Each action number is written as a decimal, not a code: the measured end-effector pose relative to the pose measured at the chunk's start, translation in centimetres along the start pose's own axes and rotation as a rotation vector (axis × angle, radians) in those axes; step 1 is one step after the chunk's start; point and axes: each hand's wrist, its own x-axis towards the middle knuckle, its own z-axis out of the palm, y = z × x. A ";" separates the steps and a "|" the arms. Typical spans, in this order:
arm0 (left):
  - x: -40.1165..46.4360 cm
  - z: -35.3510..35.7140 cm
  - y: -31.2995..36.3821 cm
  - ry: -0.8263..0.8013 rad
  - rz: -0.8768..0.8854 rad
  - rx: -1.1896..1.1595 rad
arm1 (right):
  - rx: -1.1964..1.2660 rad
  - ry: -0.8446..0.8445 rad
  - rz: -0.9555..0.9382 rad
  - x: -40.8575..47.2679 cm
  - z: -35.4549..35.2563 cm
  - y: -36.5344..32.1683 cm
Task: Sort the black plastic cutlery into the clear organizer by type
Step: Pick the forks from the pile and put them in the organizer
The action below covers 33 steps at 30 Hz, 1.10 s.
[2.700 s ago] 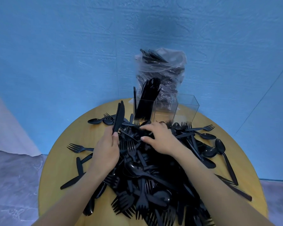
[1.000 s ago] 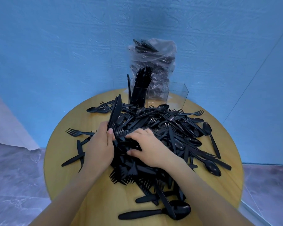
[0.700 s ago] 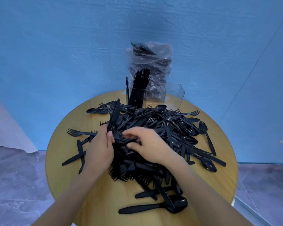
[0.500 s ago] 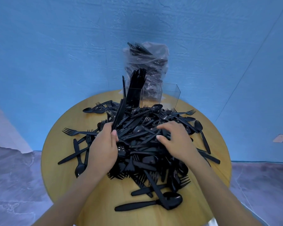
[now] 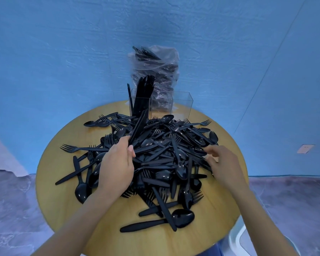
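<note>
Fingers of the left hand (image 5: pixel 116 163) clench a bundle of knives (image 5: pixel 139 124) angled upward; the right hand (image 5: pixel 222 163), fingers loosely curled, holds nothing, touching the cutlery pile (image 5: pixel 164 156) between them.

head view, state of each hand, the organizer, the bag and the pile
left hand: gripping a bundle of knives
right hand: fingers loosely curled over the pile, holding nothing
clear organizer: upright, left compartment full, right one empty
plastic bag: upright, holding cutlery
cutlery pile: unsorted heap on the table
</note>
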 end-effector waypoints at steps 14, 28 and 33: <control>0.3 2.1 2.5 -0.107 -0.005 -0.006 | -0.045 -0.232 0.013 1.1 1.1 0.4; 1.2 1.2 3.3 -0.120 -0.101 -0.108 | 0.059 -0.021 -0.067 2.5 -1.1 -1.3; 1.2 1.0 4.3 -0.179 -0.120 -0.293 | 0.720 -0.173 0.121 1.2 -0.8 -4.9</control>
